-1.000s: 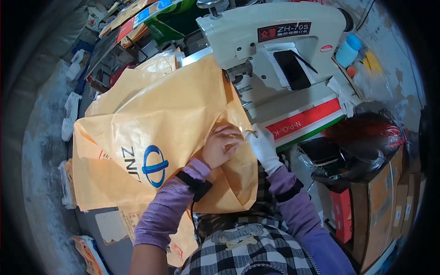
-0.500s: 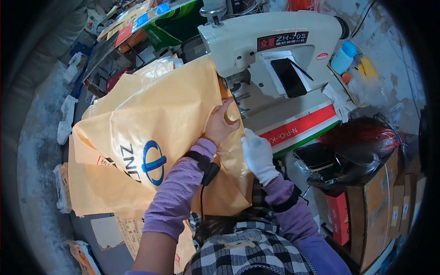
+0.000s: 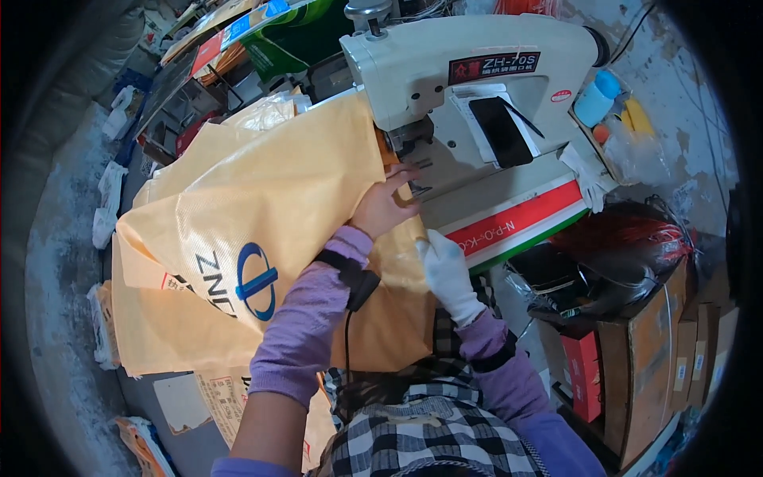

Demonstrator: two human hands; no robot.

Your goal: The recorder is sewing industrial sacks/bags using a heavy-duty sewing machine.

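A large tan woven sack (image 3: 310, 175) with a blue emblem spreads across the left and middle, its right edge running beside the needle area of a white sewing machine (image 3: 469, 75). My left hand (image 3: 385, 205), bare, is closed on the sack just below the sewing head, with its fingertips over the edge and thumb towards the right. Nearer to me, my right hand (image 3: 447, 274) wears a white glove and pinches the same edge, its fingertips partly hidden. The lower part of the sack hangs against my checked apron (image 3: 429, 433).
On the machine bed lie a black phone (image 3: 501, 131), a pen (image 3: 522, 118) and a white glove (image 3: 584, 179). A blue bottle (image 3: 597, 98) stands to the right. Cardboard boxes (image 3: 652, 358) and a dark plastic bag (image 3: 636, 238) fill the lower right. More printed sacks (image 3: 226, 405) lie underneath.
My left fingers have shifted and now reach flatter over the sack's edge. The sack's left part has slid slightly left. My right hand has moved slightly, still at the edge.
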